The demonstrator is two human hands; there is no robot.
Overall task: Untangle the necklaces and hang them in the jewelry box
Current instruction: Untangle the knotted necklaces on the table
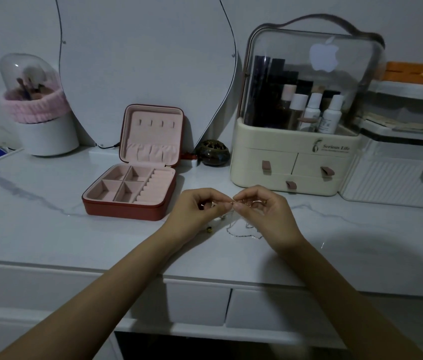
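Pinching a fine tangle of necklaces [241, 219] between them, the left hand [194, 214] and right hand [265, 216] meet fingertip to fingertip just above the marbled white desk [49, 229]. Each grip is closed tight, thumb against curled fingers, on the thin chain at the point where the hands touch; loose silvery loops hang down and trail on the desk below the hands. A red jewelry box [137, 183] with pink lining stands open just left of the hands, its lid upright with a row of small hooks, its compartments holding nothing visible. Behind the right hand sits a cream cosmetics organizer [296, 162] with a clear dome, printed "Serious Life" on its front, bottles inside; a pale apple-shaped logo shows on the dome. A heart-shaped mirror [148, 61] leans on the wall.
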